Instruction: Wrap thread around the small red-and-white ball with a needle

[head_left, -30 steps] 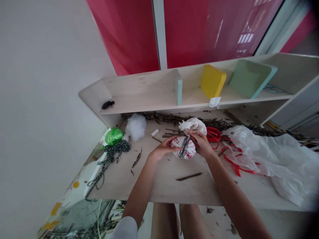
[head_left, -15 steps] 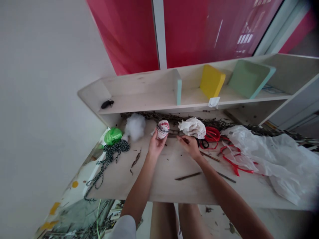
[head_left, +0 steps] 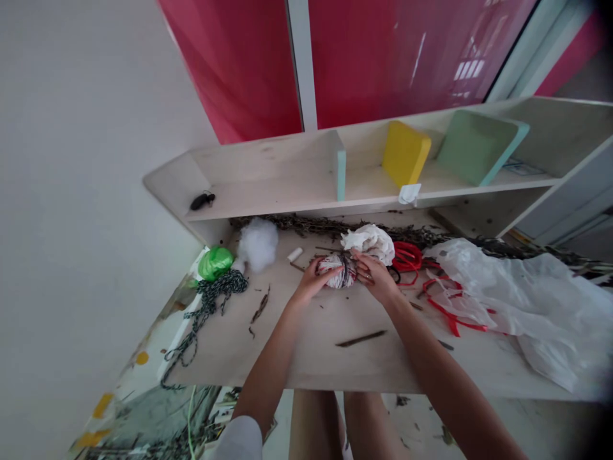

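Observation:
A ball wound with white, red and dark strands point(head_left: 339, 271) is held between my two hands above the pale desk. My left hand point(head_left: 310, 281) grips its left side, the thumb lying across its front. On the right side, my right hand point(head_left: 373, 273) has its fingers pressed against the ball. Just behind my right hand lies crumpled white paper point(head_left: 370, 241). A small white cylinder point(head_left: 295, 254) and thin sticks are behind my left hand. One dark stick point(head_left: 361, 338) lies nearer the desk's front edge.
White fluff point(head_left: 258, 244), a green bundle point(head_left: 215, 263) and dark patterned cord point(head_left: 211, 300) are at the left. Red cord point(head_left: 407, 257) and a clear plastic bag point(head_left: 541, 300) lie at the right. Dry twigs run below the shelf point(head_left: 268, 198).
The ball has moved right and slightly toward me with my left hand. My right hand has gone from the sticks to the ball's right side. The white cylinder now shows fully.

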`<state>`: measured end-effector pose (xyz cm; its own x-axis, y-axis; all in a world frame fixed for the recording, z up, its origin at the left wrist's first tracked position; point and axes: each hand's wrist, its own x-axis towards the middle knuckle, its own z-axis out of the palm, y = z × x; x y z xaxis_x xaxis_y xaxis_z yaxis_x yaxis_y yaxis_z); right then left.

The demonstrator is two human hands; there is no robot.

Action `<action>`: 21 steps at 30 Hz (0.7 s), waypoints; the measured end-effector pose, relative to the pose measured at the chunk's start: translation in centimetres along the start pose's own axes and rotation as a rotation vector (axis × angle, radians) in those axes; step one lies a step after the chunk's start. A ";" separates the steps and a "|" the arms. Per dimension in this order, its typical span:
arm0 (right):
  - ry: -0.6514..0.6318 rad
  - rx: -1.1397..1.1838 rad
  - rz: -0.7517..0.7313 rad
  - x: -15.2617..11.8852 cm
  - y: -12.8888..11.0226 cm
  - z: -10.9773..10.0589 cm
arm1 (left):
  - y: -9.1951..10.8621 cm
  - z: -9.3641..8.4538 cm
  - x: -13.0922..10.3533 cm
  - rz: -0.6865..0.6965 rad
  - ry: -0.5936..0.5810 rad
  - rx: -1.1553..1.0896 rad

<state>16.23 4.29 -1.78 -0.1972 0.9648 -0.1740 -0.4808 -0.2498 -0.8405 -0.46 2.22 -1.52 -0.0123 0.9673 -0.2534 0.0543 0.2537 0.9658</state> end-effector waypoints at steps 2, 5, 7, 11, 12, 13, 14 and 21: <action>-0.008 0.116 0.078 0.2 -0.3 -0.5 | 0.2 -0.3 -0.1 -0.025 -0.032 0.018; -0.010 0.186 0.113 0.6 -0.3 -1.0 | 0.6 -0.8 -0.4 -0.056 -0.104 0.021; -0.009 0.178 0.115 0.8 0.0 -1.1 | 0.6 -1.0 -0.6 -0.093 -0.206 0.003; 0.029 0.127 0.120 1.0 1.0 -0.8 | 0.1 -0.9 -0.9 -0.138 -0.387 -0.190; 0.037 0.111 0.108 1.0 1.3 -0.7 | -0.1 -0.9 -0.8 -0.142 -0.392 -0.272; 0.044 0.088 0.092 0.9 1.5 -0.6 | -0.3 -0.8 -0.7 -0.148 -0.381 -0.358; 0.043 0.057 0.079 0.9 1.6 -0.6 | -0.4 -0.9 -0.5 -0.158 -0.358 -0.443; -0.022 -0.080 0.046 0.5 1.7 -0.3 | -0.5 -1.6 0.7 -0.239 -0.227 -0.677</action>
<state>15.61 4.33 -3.42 -0.2367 0.9501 -0.2030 -0.4015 -0.2859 -0.8701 -2.14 2.76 -2.08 0.2632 0.8804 -0.3945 -0.5509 0.4729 0.6877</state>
